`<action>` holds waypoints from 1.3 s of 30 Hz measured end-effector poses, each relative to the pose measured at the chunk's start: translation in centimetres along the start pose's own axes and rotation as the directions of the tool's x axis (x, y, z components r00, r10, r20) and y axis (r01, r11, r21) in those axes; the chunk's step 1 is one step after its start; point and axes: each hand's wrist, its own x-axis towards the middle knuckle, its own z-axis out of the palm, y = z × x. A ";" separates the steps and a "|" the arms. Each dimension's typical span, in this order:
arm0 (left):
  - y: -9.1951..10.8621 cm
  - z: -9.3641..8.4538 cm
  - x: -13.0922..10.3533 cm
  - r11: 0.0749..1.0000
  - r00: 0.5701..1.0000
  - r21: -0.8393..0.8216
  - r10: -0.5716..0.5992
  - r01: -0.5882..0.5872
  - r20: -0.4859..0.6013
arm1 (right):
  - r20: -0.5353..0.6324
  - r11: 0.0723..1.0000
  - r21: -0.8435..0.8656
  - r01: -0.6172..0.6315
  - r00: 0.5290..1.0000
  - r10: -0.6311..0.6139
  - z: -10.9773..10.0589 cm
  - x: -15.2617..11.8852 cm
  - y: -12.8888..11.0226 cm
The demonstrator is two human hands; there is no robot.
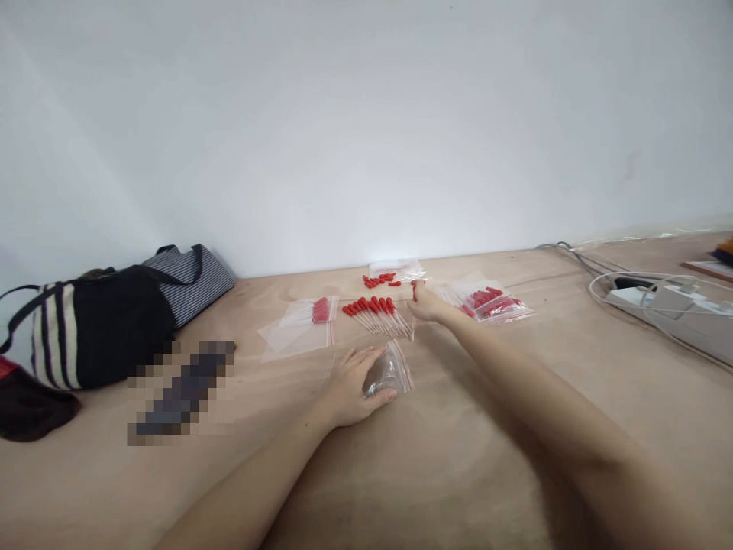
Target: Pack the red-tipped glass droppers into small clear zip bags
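My left hand (355,386) lies spread on a clear zip bag (395,370) with a red seal line, thumb and fingers apart. Farther out, my right hand (424,302) is closed, pinching a dropper (414,289) by its red bulb; its thin stem points down. Just left of that hand, several red-bulbed droppers (375,309) lie side by side in a row, bulbs away from me. Behind them is a small pile of loose red bulbs (378,281) by a clear bag (404,269).
Bagged droppers (321,309) lie to the left, and more filled zip bags (495,304) are at the right. Black and striped bags (114,325) and a pixelated dark object (186,393) occupy the left side. A white power strip (670,305) with cables sits far right. A wall closes off the back.
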 end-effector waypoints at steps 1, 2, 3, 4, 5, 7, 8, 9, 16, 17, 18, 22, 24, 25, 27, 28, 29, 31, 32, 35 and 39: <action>0.1 0.0 0.0 1.000 1.000 0.001 -0.005 0.005 -0.001 | -0.009 1.000 0.025 -0.017 1.000 0.018 -0.5 -1.1 0.4; 0.2 0.0 0.0 1.000 1.000 0.004 -0.011 0.011 0.002 | -0.008 0.997 0.066 -0.036 0.999 0.037 -0.9 -2.4 0.7; 0.3 0.0 0.1 1.000 1.000 0.008 -0.019 0.019 0.005 | -0.032 0.976 0.206 -0.070 0.996 0.079 -1.1 -3.8 1.1; 0.5 0.1 0.1 1.000 1.000 0.012 -0.028 0.028 0.009 | -0.080 0.937 0.339 -0.081 0.990 0.114 -1.2 -5.2 1.4; 0.7 0.2 0.2 0.999 0.999 0.013 -0.033 0.033 0.012 | -0.127 0.890 0.450 -0.074 0.981 0.146 -1.1 -6.6 1.7; 1.1 0.4 0.3 1.000 0.999 0.011 -0.028 0.028 0.018 | -0.218 0.788 0.615 -0.044 0.950 0.223 -0.6 -8.9 1.8; 1.3 0.6 0.4 1.000 1.000 0.008 -0.019 0.019 0.021 | -0.244 0.742 0.670 -0.024 0.937 0.251 -0.2 -9.8 1.7; 1.5 0.7 0.5 1.000 1.000 0.005 -0.007 0.007 0.025 | -0.252 0.703 0.711 -0.008 0.931 0.266 0.1 -10.5 1.5; 2.3 0.9 0.7 1.000 1.000 -0.021 -0.008 0.008 0.000 | -0.002 0.576 0.812 -0.094 0.987 0.163 1.4 -12.1 0.0; 2.4 0.8 0.7 0.999 1.000 -0.035 -0.008 0.007 -0.005 | 0.060 0.592 0.797 -0.125 0.990 0.129 1.4 -12.2 -0.1; 2.4 0.7 0.8 0.999 1.000 -0.052 -0.009 0.008 -0.007 | 0.116 0.615 0.774 -0.148 0.989 0.093 1.2 -12.3 -0.1; 2.3 0.9 0.8 0.991 1.000 -0.131 -0.024 0.022 -0.020 | 0.207 0.686 0.717 -0.126 0.978 -0.037 0.9 -12.3 -0.1; 2.3 1.1 0.9 0.987 0.999 -0.160 -0.030 0.025 -0.026 | 0.259 0.699 0.704 -0.125 0.962 -0.089 0.9 -12.2 -0.1; 2.3 1.1 0.9 0.985 0.999 -0.169 -0.034 0.029 -0.028 | 0.301 0.709 0.691 -0.140 0.948 -0.107 0.9 -12.2 -0.1; 2.4 1.0 1.0 0.986 0.999 -0.165 -0.042 0.036 -0.032 | 0.368 0.732 0.659 -0.171 0.923 -0.115 0.8 -12.0 -0.1; 2.4 0.8 0.9 0.988 0.999 -0.152 -0.039 0.033 -0.038 | 0.386 0.747 0.640 -0.180 0.916 -0.110 0.7 -12.0 0.0; 2.3 0.5 0.8 0.991 0.999 -0.133 -0.027 0.021 -0.041 | 0.397 0.760 0.622 -0.187 0.912 -0.102 0.6 -11.9 0.0; 1.9 -0.4 0.4 0.995 0.999 -0.094 0.031 -0.032 -0.014 | 0.403 0.776 0.602 -0.191 0.911 -0.089 0.4 -11.9 0.1; 1.5 -1.0 0.0 0.994 0.998 -0.085 0.065 -0.063 0.019 | 0.402 0.779 0.597 -0.192 0.912 -0.083 0.3 -11.9 0.2; 0.1 -2.3 -1.4 0.990 0.986 -0.115 0.097 -0.081 0.137 | 0.394 0.776 0.599 -0.199 0.916 -0.069 0.3 -11.9 0.2; -1.2 -2.6 -2.7 0.989 0.985 -0.150 0.033 -0.007 0.172 | 0.371 0.797 0.577 -0.177 0.926 -0.063 0.7 -12.0 0.3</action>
